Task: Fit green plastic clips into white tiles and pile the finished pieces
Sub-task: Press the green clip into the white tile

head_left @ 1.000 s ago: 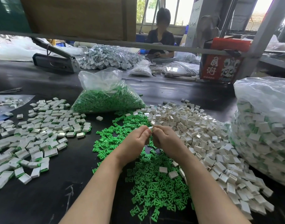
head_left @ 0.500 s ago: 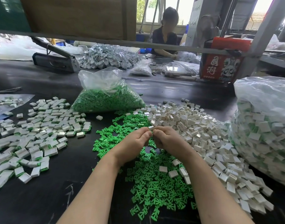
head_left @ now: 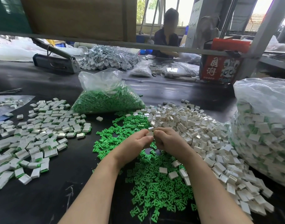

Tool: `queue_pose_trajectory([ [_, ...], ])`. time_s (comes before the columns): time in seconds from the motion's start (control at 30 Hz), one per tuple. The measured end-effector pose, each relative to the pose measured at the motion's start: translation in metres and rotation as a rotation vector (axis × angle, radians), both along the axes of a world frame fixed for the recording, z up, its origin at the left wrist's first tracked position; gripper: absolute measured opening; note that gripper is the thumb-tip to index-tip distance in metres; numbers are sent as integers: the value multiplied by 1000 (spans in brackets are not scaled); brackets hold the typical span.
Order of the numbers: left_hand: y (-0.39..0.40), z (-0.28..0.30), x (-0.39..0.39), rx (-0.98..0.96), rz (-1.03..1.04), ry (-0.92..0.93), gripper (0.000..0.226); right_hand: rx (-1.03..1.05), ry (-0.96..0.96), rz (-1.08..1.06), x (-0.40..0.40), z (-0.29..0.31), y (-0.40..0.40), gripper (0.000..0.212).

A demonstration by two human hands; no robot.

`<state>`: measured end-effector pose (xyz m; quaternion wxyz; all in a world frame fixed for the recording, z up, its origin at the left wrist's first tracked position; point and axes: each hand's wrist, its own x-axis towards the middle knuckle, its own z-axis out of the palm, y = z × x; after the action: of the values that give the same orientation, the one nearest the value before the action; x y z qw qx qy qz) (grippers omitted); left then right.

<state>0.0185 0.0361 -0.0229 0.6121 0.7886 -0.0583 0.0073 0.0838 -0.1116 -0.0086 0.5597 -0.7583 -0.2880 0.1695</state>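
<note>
Clearly we see two bags of parts on the black bench (head_left: pixel 41 199): a large bag of finished pieces (head_left: pixel 264 130) at right, a smaller bag of green clips (head_left: pixel 106 101) upper centre. Three loose heaps lie below: white tiles (head_left: pixel 195 126), green clips (head_left: pixel 154 188), finished pieces (head_left: pixel 33 135) at left. Centre frame, left hand (head_left: pixel 135 143) and right hand (head_left: pixel 168 141) meet, knuckles curled, fingers clamped on one white tile (head_left: pixel 149 134) pinched between their tips.

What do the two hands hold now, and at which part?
A white tile, pinched by its edges between the fingertips of the left hand and right hand; any clip is hidden.
</note>
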Motion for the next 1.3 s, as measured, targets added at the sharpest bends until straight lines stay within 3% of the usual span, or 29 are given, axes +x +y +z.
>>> queue_pose_trajectory([
  [0.1, 1, -1, 3, 144, 16, -32, 10, 61, 83, 0, 0, 1, -1, 42],
  [0.17, 0, -1, 3, 194, 25, -62, 17, 99, 131, 6, -1, 2, -2, 44],
  [0.33, -4, 0, 1, 147, 73, -135, 29, 149, 184, 37, -1, 1, -4, 49],
  [0.5, -1, 0, 0, 465, 195, -265, 58, 254, 304, -55, 4, 4, -7, 52],
  [0.8, -1, -5, 2, -210, 131, -19, 42, 151, 164, 15, -2, 6, -5, 38],
  [0.97, -1, -3, 2, -317, 115, 53, 35, 154, 138, 21, -5, 9, -3, 36],
  [1.3, -1, 0, 0, -267, 41, 33, 41, 106, 125, 65, -9, 12, -2, 36],
])
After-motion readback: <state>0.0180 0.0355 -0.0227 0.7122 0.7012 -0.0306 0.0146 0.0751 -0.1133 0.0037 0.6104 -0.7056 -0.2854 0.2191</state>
